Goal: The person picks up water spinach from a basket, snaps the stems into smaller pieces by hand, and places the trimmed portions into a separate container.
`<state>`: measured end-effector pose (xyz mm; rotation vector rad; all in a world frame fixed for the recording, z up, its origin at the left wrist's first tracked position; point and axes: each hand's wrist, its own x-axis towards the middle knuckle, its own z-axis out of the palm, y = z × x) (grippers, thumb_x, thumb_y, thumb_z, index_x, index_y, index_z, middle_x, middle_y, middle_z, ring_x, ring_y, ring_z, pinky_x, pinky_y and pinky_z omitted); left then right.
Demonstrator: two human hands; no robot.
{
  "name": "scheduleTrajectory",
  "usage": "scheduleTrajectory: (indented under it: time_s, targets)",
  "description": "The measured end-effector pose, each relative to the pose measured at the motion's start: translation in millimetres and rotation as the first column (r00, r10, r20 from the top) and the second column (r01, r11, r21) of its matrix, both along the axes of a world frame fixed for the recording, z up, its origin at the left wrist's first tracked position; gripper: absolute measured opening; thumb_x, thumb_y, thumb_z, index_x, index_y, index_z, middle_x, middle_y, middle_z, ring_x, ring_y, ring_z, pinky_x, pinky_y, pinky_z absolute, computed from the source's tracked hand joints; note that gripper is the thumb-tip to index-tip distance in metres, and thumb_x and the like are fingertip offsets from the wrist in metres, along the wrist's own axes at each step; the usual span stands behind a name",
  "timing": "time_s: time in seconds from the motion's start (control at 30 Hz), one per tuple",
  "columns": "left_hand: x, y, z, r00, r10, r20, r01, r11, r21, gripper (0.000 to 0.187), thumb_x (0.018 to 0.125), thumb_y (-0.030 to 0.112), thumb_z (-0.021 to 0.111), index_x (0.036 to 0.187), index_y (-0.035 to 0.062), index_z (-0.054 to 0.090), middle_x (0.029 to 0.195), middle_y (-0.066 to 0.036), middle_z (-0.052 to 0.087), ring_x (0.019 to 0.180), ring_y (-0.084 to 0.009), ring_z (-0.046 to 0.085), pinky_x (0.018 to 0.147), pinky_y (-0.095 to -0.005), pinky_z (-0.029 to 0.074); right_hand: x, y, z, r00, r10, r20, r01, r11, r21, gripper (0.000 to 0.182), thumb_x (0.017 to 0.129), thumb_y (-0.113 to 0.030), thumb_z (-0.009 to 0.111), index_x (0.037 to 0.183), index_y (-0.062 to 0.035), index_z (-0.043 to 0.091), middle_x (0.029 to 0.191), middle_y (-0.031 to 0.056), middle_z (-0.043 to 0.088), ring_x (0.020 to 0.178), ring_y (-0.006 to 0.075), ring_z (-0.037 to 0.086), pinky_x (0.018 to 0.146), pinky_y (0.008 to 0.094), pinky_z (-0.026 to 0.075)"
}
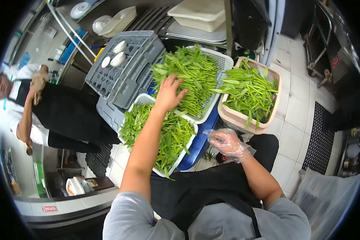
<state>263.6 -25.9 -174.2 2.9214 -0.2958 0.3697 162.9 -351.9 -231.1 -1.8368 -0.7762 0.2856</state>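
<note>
My bare left hand (171,94), fingers spread, rests on a pile of long-stemmed leafy greens (196,82) that look like water spinach. That pile lies in a white perforated basket (224,60), its cut stems lined up toward the right. My right hand (227,145) wears a clear plastic glove and hovers above my lap, fingers loosely bent, with nothing visible in it. Near it is a beige tub (244,125) heaped with loose greens (250,93). Under my left forearm, a second white basket (190,145) holds more leafy greens (164,140).
A blue crate (202,146) sits beneath the baskets. Grey dish racks (124,64) with small white cups stand at the left. Another person (48,108) in a black apron stands farther left. White tiles and a black mat (319,138) lie to the right.
</note>
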Motion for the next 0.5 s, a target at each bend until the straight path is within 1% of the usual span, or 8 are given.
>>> scheduleTrajectory:
  time_s: [0.03,0.07,0.2,0.3,0.37,0.43,0.47,0.5]
  targets:
    - [-22,5,11,0.999,-0.004,0.045,0.008,0.995,-0.096,0.053,0.094,0.040,0.071,0.137,0.0108,0.063,0.150,-0.017,0.052,0.140,-0.0386,0.048,0.114,-0.0508,0.040,-4,0,1,1.000,-0.015,0.017,0.016,1.000,-0.027,0.028,0.090,-0.029,0.074,0.103,-0.0037,0.076,0.102,0.0195,0.075,0.099,0.0397,0.070,0.089,0.0476,0.054]
    - [-55,5,29,0.987,0.012,0.161,0.013,0.988,-0.155,0.040,0.091,0.026,0.075,0.125,0.0069,0.069,0.139,-0.017,0.061,0.129,-0.0390,0.056,0.110,-0.0479,0.044,-7,0,2,0.999,-0.028,0.035,0.030,0.998,-0.053,0.029,0.089,-0.028,0.075,0.103,-0.0034,0.076,0.103,0.0198,0.075,0.099,0.0399,0.070,0.089,0.0476,0.054]
    - [-198,58,34,0.871,0.386,0.304,-0.221,0.860,-0.460,0.027,0.089,0.014,0.075,0.113,0.0034,0.071,0.122,-0.016,0.069,0.116,-0.0356,0.064,0.103,-0.0435,0.048,-23,12,2,0.997,-0.037,0.069,0.045,0.993,-0.105,0.028,0.089,-0.027,0.075,0.102,-0.0021,0.076,0.101,0.0212,0.074,0.096,0.0412,0.070,0.087,0.0476,0.055]
    - [-296,112,-11,0.686,0.691,0.231,-0.360,0.597,-0.717,0.018,0.093,0.007,0.070,0.108,-0.0031,0.070,0.106,-0.012,0.072,0.106,-0.0231,0.067,0.097,-0.0354,0.050,-31,27,18,0.985,-0.038,0.167,0.054,0.994,-0.091,0.021,0.088,-0.022,0.075,0.096,-0.0030,0.076,0.094,0.0187,0.075,0.090,0.0395,0.070,0.081,0.0477,0.055]
    - [-334,135,-33,0.561,0.827,0.028,-0.267,0.212,-0.940,0.015,0.101,0.011,0.065,0.108,-0.0011,0.070,0.099,-0.006,0.069,0.090,-0.0116,0.063,0.083,-0.0263,0.050,-32,42,20,0.967,-0.076,0.244,0.084,0.996,-0.023,0.018,0.087,-0.020,0.076,0.094,-0.0043,0.076,0.092,0.0169,0.075,0.088,0.0374,0.070,0.078,0.0467,0.055]
    - [-349,161,-51,0.456,0.890,-0.006,-0.243,0.118,-0.963,0.020,0.104,0.018,0.062,0.111,-0.0001,0.069,0.098,-0.005,0.069,0.084,-0.0112,0.061,0.077,-0.0263,0.049,-7,65,37,0.909,-0.015,0.417,0.064,0.992,-0.104,0.017,0.087,-0.021,0.076,0.094,-0.0053,0.076,0.089,0.0156,0.074,0.084,0.0363,0.069,0.079,0.0471,0.055]
    - [-348,172,-62,0.418,0.908,-0.038,-0.229,0.065,-0.971,0.026,0.106,0.024,0.060,0.114,0.0005,0.068,0.098,-0.005,0.069,0.083,-0.0114,0.061,0.076,-0.0259,0.049,14,80,48,0.855,0.058,0.516,0.048,0.981,-0.190,0.020,0.087,-0.023,0.077,0.096,-0.0059,0.076,0.094,0.0157,0.074,0.089,0.0359,0.068,0.083,0.0474,0.054]
    - [-341,176,-66,0.406,0.912,-0.056,-0.147,0.005,-0.989,0.027,0.106,0.025,0.060,0.114,0.0008,0.068,0.098,-0.005,0.069,0.083,-0.0113,0.061,0.076,-0.0257,0.049,31,101,55,0.809,0.005,0.588,0.133,0.972,-0.191,0.027,0.087,-0.028,0.075,0.102,-0.0056,0.076,0.102,0.0169,0.073,0.097,0.0371,0.067,0.087,0.0485,0.053]
